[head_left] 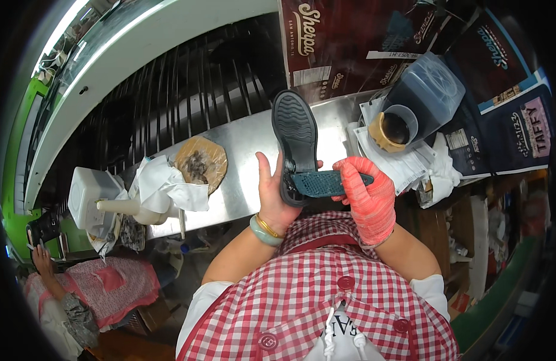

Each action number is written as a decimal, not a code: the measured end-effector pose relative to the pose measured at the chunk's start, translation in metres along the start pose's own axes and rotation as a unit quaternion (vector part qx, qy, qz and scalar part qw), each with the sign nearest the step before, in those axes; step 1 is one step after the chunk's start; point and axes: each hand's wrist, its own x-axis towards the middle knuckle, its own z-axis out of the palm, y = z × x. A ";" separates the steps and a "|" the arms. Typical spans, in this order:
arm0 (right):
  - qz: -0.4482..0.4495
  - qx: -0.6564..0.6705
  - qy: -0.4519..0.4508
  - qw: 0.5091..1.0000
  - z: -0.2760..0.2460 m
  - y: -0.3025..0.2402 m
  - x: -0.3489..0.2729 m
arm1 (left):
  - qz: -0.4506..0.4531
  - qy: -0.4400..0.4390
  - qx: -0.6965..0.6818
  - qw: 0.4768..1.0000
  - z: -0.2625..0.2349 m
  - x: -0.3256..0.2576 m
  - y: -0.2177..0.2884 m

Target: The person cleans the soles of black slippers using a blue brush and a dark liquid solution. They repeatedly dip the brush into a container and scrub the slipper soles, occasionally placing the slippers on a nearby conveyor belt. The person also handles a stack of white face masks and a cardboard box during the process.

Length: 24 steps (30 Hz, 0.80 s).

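My left hand (pixel 274 201) cups a black shoe sole (pixel 295 123) from beneath, its thumb sticking out to the left. The sole's ridged tread faces up, with its toe end pointing away from me. In a red knitted glove, my right hand (pixel 368 201) grips a dark green flat tool (pixel 317 183) with a textured, brush-like back. The tool's left end lies across the heel part of the sole; its underside is hidden. A gold bangle and a pale green bangle (pixel 265 231) circle my left wrist.
Below the hands runs a metal bench (pixel 239 156) beside a dark slatted conveyor (pixel 176 90). At left are a round brown stained pad (pixel 201 163), white cloth (pixel 163 180) and a white container (pixel 94 195). Right: a taped cup (pixel 395 129), clear plastic box (pixel 431 90), papers. Cardboard boxes (pixel 344 42) stand behind; a co-worker's hand (pixel 43 263) shows lower left.
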 end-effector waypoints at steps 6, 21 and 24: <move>0.007 -0.021 -0.026 0.999 -0.002 -0.005 -0.005 | -0.015 -0.009 0.002 1.000 0.002 -0.001 0.002; 0.094 -0.111 -0.237 0.961 -0.012 -0.036 0.020 | -0.213 -0.023 0.080 0.974 -0.001 -0.010 0.013; 0.095 -0.115 -0.277 0.949 -0.010 -0.036 0.027 | -0.245 -0.012 0.133 0.960 0.001 -0.011 0.016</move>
